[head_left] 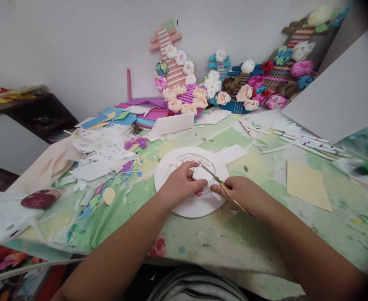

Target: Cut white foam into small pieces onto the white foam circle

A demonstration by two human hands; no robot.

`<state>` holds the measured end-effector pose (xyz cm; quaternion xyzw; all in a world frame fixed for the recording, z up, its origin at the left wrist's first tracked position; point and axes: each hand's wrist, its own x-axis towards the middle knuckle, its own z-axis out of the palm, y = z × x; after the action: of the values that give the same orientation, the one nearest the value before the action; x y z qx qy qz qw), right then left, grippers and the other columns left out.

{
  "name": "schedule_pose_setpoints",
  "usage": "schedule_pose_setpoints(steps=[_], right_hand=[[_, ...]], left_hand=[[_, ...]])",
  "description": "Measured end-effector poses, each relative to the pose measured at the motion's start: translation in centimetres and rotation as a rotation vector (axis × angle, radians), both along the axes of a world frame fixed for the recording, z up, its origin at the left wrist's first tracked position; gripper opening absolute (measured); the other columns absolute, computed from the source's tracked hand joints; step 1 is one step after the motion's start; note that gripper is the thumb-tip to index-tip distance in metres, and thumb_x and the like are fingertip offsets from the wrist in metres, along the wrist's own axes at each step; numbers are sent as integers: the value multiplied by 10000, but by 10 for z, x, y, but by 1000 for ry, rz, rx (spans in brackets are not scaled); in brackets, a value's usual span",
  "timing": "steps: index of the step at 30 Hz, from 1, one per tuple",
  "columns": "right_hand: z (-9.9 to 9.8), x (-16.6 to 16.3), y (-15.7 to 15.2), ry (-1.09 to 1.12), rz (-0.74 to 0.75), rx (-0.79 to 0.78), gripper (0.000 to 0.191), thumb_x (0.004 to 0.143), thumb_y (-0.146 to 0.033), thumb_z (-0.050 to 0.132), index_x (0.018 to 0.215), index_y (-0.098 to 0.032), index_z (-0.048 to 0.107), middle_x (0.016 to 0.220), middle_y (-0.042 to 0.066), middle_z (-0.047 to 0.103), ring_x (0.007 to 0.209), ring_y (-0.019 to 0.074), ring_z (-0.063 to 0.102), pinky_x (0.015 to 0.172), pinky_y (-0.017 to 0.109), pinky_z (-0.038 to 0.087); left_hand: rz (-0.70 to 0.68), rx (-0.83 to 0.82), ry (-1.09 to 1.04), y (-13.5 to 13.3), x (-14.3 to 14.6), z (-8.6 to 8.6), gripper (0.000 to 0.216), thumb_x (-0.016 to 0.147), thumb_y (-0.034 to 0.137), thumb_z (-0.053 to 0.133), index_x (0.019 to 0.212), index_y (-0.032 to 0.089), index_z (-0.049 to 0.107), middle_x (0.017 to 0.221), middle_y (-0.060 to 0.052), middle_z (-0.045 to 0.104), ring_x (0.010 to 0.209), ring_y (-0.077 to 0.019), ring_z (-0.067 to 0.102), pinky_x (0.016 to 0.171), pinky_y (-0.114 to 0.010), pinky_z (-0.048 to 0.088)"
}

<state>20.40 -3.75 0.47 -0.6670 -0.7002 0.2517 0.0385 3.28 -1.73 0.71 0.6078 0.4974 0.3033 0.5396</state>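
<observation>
My right hand (238, 190) is closed around the gold handles of a pair of scissors (223, 184), whose dark blades point up and to the left. Between the thumb and fingers of my left hand (185, 179) is a small white paper piece (201, 174), right by the blades. Below both hands lies a round white cardboard shape (163, 177) with a short straight strip (234, 154) sticking out at its upper right. A ring of raised white material partly shows on it, and my left hand hides some of its middle.
Guitar-shaped crafts with paper flowers (179, 75) lean on the wall. White string (105, 142) and paper scraps (108, 195) lie left; a yellow sheet (307, 185) and rolled paper sticks (310, 142) lie right. A dark red oval object (39, 199) sits near the left edge.
</observation>
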Motion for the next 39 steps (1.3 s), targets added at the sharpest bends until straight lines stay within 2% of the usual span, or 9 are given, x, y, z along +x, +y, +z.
schedule_pose_setpoints(steps=[3,7,11,17,24,28,31,36,39], right_hand=[[-1,2,1,42,13,-16,558,636,-657,268,533,-165,509,528,34,534,448,110,451,413,205,255],[-3,4,4,58,20,-19,568,637,-661,252,522,-163,500,513,29,517,449,111,448,417,206,261],[-4,4,5,18,38,-5,550,630,-656,278,512,-165,494,511,27,518,446,108,442,417,208,260],[6,3,10,-24,83,-58,589,623,-678,241,501,-161,494,525,46,522,444,114,441,409,215,262],[15,12,19,184,205,-273,573,633,-672,230,465,-156,414,427,22,451,353,91,408,384,215,304],[17,17,27,322,288,-324,552,652,-651,251,459,-156,399,395,-5,407,344,78,387,374,206,308],[12,17,36,383,232,-372,545,637,-661,275,477,-157,406,379,-21,387,322,70,359,333,199,272],[4,17,43,547,64,-542,562,643,-668,242,420,-166,361,308,-47,299,262,44,249,298,195,170],[9,20,39,649,40,-534,552,661,-654,228,408,-174,326,305,-53,276,261,39,220,303,200,161]], left_hand=[[-3,189,128,0,-2,-2,471,596,311,576,1027,227,408,654,22,523,499,-82,508,504,-213,402],[-10,436,337,-1,-3,-2,329,612,344,550,916,219,529,642,8,546,588,-109,502,590,-225,380],[-35,554,428,-1,-3,-1,275,636,358,519,861,210,574,692,-10,581,616,-122,490,607,-229,359],[-70,580,517,0,-5,0,255,661,384,481,822,208,572,663,-1,576,604,-122,489,561,-224,343],[1,549,468,1,-5,1,261,662,376,484,842,204,563,683,12,580,620,-106,502,598,-222,369],[45,565,456,4,-7,0,241,661,328,491,863,214,556,674,18,569,617,-103,496,603,-220,369],[65,597,475,6,-10,-1,221,671,292,478,861,214,558,669,17,561,617,-102,486,604,-217,361],[107,592,469,7,-11,0,222,692,309,448,868,219,549,614,31,538,580,-95,466,582,-216,344],[132,573,480,7,-12,2,234,713,364,402,780,210,566,551,33,490,540,-95,437,540,-221,326]])
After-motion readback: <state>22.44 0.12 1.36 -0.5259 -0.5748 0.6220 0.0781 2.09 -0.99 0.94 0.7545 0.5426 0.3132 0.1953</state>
